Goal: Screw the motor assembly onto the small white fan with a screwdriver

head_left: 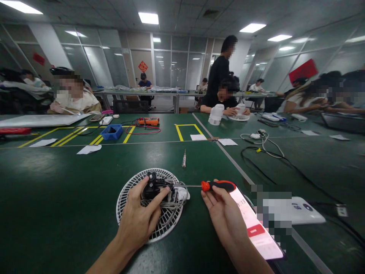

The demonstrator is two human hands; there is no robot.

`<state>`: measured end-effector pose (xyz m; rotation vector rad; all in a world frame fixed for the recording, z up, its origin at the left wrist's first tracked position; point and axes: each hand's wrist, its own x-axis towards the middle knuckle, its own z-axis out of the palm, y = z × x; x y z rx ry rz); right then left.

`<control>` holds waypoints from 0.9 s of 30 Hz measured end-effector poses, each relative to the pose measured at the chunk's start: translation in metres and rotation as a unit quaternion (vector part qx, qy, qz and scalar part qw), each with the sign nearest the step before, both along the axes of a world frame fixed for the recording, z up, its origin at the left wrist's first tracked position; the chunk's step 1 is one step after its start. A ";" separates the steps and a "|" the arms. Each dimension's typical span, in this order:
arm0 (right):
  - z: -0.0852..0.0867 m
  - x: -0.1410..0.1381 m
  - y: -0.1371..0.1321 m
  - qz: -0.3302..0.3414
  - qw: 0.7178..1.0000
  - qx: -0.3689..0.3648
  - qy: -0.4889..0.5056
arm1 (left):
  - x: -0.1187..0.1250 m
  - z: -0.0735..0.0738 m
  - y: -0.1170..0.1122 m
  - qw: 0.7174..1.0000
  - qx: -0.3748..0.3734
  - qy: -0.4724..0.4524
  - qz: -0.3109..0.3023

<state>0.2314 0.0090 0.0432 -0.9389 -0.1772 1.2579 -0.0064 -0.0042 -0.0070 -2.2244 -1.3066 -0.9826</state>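
Observation:
My left hand (142, 213) rests over a black motor assembly (151, 186), its thumb and fingers gripping the part from both sides. Under the assembly lies a round white fan grille (123, 201), with grey wires (171, 204) bundled on it. Between the fingers of my right hand (225, 213) is a screwdriver (219, 186) with a red and black handle. Its shaft points left and its tip reaches the assembly near my left fingertip; the exact contact is hidden. A white plastic piece (182, 193) sits at the assembly's right side.
A lit phone (262, 236) lies beside my right forearm. A small clear-handled screwdriver (184, 159) lies beyond the grille. Farther off are a blue bin (111, 132), an orange multimeter (148, 121) and black cables (268, 171). A co-worker (228, 95) handles white fan parts across the table.

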 end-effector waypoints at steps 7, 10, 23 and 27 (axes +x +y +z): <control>0.005 0.002 -0.001 -0.012 1.000 -0.008 0.004 | 0.003 0.003 -0.001 1.000 -0.002 -0.020 0.001; 0.005 0.002 -0.001 -0.014 1.000 -0.011 0.004 | 0.004 0.004 -0.001 1.000 0.000 -0.022 0.000; -0.002 0.001 0.001 -0.001 1.000 -0.012 -0.012 | 0.005 0.004 -0.001 1.000 0.002 -0.016 0.001; -0.006 0.000 0.001 0.005 1.000 -0.014 -0.015 | 0.005 0.005 0.000 1.000 0.001 -0.020 0.002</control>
